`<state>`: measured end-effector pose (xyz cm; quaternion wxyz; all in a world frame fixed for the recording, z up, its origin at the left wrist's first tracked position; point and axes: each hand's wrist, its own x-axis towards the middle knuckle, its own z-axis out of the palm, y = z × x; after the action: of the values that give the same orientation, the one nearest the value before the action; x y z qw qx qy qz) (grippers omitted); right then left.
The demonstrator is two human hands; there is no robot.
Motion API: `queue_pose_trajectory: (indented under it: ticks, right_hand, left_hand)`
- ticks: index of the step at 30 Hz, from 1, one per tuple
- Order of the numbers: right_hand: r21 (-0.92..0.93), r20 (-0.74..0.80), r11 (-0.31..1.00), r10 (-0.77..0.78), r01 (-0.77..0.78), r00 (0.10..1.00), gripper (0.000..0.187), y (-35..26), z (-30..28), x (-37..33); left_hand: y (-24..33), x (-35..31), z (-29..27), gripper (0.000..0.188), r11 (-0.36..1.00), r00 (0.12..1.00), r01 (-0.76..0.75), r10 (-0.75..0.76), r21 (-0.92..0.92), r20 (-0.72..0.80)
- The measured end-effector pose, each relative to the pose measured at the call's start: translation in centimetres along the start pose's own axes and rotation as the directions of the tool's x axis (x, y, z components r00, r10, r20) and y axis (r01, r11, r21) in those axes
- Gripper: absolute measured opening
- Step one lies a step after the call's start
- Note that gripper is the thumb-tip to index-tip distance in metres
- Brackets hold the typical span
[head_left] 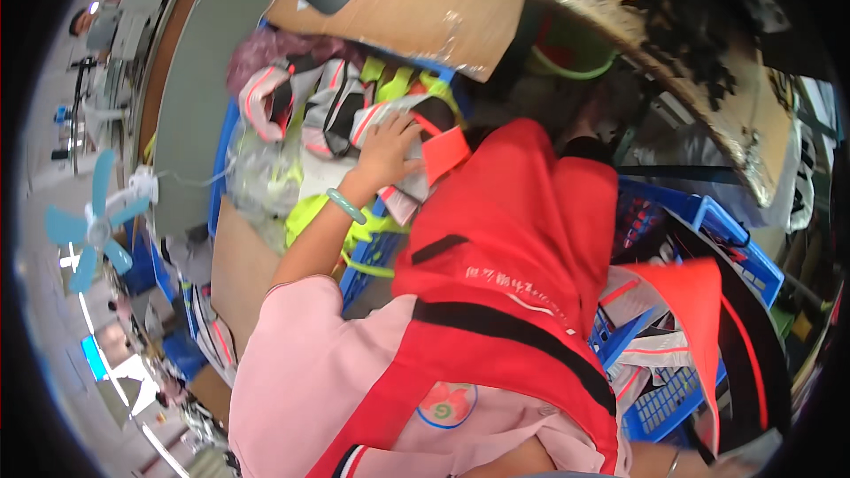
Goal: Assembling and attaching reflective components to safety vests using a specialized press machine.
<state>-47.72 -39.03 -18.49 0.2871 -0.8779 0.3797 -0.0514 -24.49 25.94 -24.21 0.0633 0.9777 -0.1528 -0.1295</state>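
Observation:
My left hand [388, 152], a pale green bangle on its wrist, lies with fingers spread on a grey and white fabric bundle [376, 119] edged in pink. A bright orange fabric piece [445, 152] lies just beyond the fingertips. Several similar rolled bundles [329, 119] are heaped beside it in a blue crate [226, 155]. At the lower right edge my right hand [748, 458] is smeared by motion, its fingers unclear. Close to it hang a wide orange strip [695, 310] and a black band with a red-orange stripe [753, 345]; I cannot tell whether it holds either.
Neon yellow pieces [323, 221] and clear plastic [261, 168] share the left crate. Another blue crate [668, 403] with striped strips stands at my right. Cardboard [416, 9], a worn board [655, 44] and a green bucket [574, 49] are ahead. A blue-bladed fan [97, 230] stands at left.

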Motion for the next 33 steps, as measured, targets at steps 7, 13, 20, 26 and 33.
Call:
queue_pose_trajectory:
  ticks: [7,13,20,26,33]
  right_hand:
    - [-0.078,-0.301,0.958,0.243,-0.277,0.922,0.042,12.7,-12.3,-5.5]
    - [-0.017,-0.522,0.916,0.334,-0.401,0.785,0.046,19.4,-21.0,-8.4]
    - [0.121,-0.298,0.982,0.176,-0.146,0.938,0.047,10.8,-13.0,-4.8]
    - [0.088,0.16,0.952,-0.305,0.295,0.939,0.034,-8.9,5.9,-1.4]
    - [0.383,0.439,0.628,-0.769,0.678,0.464,0.033,-26.1,22.5,-8.0]
  left_hand:
    - [-1.4,-2.6,3.2,0.064,0.982,0.973,-0.178,0.185,0.057,-0.139]
    - [-2.9,-4.5,2.7,0.051,0.774,0.796,-0.605,0.577,0.189,0.185]
    - [-4.1,-3.5,2.6,0.009,0.861,0.855,-0.498,0.468,0.101,0.224]
    - [-4.6,-3.6,-7.2,0.013,0.948,0.941,-0.317,0.319,-0.03,0.112]
    - [-2.7,-3.9,-17.1,0.014,0.911,0.914,-0.393,0.373,-0.123,-0.158]
